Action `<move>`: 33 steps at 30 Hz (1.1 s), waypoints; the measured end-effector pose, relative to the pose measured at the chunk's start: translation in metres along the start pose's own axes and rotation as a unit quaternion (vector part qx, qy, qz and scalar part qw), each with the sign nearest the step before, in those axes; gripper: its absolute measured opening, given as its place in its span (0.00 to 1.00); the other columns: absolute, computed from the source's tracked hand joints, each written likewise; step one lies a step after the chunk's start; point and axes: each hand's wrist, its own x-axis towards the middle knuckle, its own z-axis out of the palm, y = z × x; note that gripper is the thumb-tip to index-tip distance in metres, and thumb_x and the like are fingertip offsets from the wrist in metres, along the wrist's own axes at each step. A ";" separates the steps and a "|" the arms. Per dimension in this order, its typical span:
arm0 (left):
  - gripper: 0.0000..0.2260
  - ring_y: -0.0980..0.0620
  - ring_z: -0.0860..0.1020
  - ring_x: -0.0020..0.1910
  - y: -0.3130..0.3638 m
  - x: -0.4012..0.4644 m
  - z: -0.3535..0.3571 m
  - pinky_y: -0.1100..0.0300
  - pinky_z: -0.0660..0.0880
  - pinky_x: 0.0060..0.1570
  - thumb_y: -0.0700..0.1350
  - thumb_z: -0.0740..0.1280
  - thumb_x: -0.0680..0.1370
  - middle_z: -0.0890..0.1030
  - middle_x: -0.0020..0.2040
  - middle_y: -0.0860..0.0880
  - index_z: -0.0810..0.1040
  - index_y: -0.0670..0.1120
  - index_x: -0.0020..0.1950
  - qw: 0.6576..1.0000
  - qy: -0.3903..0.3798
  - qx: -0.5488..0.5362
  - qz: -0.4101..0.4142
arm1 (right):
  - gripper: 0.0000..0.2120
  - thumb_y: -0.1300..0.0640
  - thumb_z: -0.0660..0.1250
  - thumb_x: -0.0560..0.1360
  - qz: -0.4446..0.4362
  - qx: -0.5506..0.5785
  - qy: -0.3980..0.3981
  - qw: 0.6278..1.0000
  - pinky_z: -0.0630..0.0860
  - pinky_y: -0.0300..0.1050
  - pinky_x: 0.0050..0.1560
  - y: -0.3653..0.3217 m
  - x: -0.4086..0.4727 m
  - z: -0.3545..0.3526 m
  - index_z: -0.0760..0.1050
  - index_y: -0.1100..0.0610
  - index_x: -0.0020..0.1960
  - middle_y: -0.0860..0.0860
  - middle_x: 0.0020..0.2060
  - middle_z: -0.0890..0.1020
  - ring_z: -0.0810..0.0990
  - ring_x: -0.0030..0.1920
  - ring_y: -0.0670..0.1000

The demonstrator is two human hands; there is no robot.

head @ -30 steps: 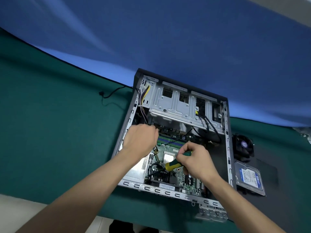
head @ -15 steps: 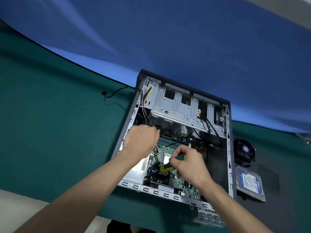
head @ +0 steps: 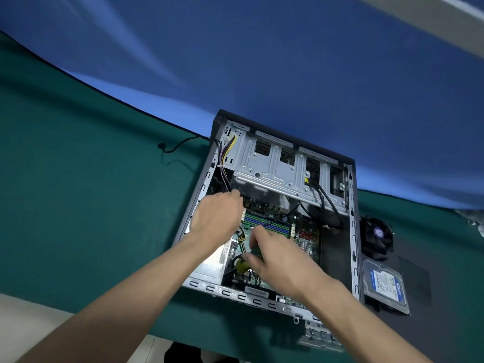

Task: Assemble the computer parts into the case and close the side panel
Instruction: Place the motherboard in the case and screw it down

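Case point(head: 352, 231), a dark steel box with its side open, lay flat on green cloth point(head: 78, 192), the silver perforated drive cage point(head: 275, 166) at its far end. Green motherboard point(head: 301, 239) sat inside, with blue and green memory slots across it. Left hand point(head: 217, 218) rested at the left inner edge by the bundled wires point(head: 225, 166), fingers curled under; whether they gripped anything could not be told. Right hand point(head: 282, 263) pinched the yellow-and-green screwdriver point(head: 242, 264) handle over the near part of the board, image blurred. Right of the case, on a dark flat panel point(head: 432, 323): a black round-bladed fan point(head: 377, 237), and near it a blue-labelled metal hard drive point(head: 385, 286). Blue fabric point(head: 262, 61) hung behind.
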 end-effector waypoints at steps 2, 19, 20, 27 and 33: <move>0.11 0.45 0.77 0.38 0.000 0.000 -0.002 0.55 0.65 0.34 0.48 0.51 0.83 0.80 0.41 0.47 0.71 0.45 0.49 1.000 -0.003 -0.011 -0.007 | 0.13 0.44 0.56 0.80 0.010 -0.049 0.016 0.999 0.68 0.48 0.40 -0.003 0.000 0.002 0.63 0.54 0.51 0.56 0.47 0.78 0.74 0.42 0.57; 0.04 0.53 0.60 0.27 0.001 -0.004 -0.008 0.59 0.57 0.27 0.38 0.58 0.79 0.68 0.49 0.46 0.66 0.44 0.53 0.998 0.009 -0.035 -0.051 | 0.16 0.44 0.54 0.81 0.089 -0.006 -0.024 0.996 0.69 0.48 0.42 -0.010 0.002 0.001 0.67 0.56 0.57 0.56 0.49 0.79 0.77 0.46 0.58; 0.04 0.53 0.60 0.27 0.001 -0.004 -0.008 0.58 0.57 0.27 0.38 0.58 0.79 0.68 0.49 0.46 0.66 0.44 0.53 0.998 0.008 -0.034 -0.051 | 0.18 0.42 0.53 0.81 0.093 -0.006 -0.028 0.995 0.69 0.47 0.42 -0.009 0.003 0.001 0.66 0.56 0.58 0.55 0.48 0.79 0.76 0.45 0.57; 0.06 0.51 0.63 0.29 0.001 -0.003 -0.008 0.57 0.58 0.28 0.38 0.58 0.79 0.68 0.49 0.46 0.65 0.45 0.54 0.999 0.010 -0.031 -0.043 | 0.15 0.46 0.56 0.80 0.118 0.018 -0.028 0.992 0.69 0.46 0.42 -0.010 0.001 0.000 0.64 0.56 0.61 0.55 0.49 0.79 0.79 0.45 0.57; 0.07 0.52 0.60 0.27 0.000 -0.003 -0.009 0.58 0.56 0.26 0.37 0.58 0.79 0.67 0.48 0.46 0.65 0.45 0.54 0.999 0.007 -0.028 -0.039 | 0.17 0.48 0.59 0.80 0.133 0.063 -0.075 0.986 0.72 0.47 0.43 -0.010 0.000 -0.003 0.62 0.54 0.65 0.53 0.49 0.77 0.76 0.43 0.54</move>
